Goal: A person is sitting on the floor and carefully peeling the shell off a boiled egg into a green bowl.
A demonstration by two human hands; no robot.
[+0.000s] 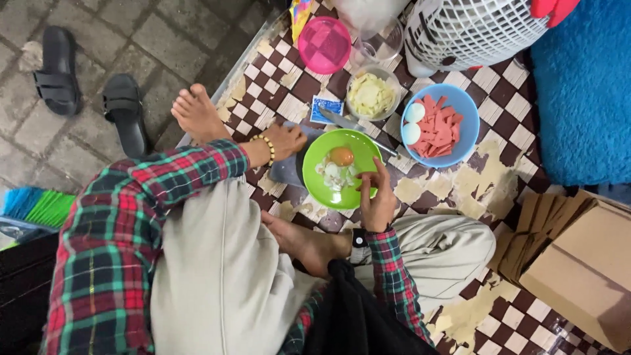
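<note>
While green bowl (342, 167) holds yolk (341, 156), right hand (377, 202) fingers pinch, perhaps eggshell; left hand (284, 142) grip unclear.

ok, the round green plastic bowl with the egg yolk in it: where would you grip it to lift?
Probably the round green plastic bowl is best gripped at its bare left rim, coming from the left hand side. The right hand already covers the lower right rim, and the blue plastic bowl of pink slices crowds the upper right. Keep it level, since the egg yolk sits loose inside.
</note>
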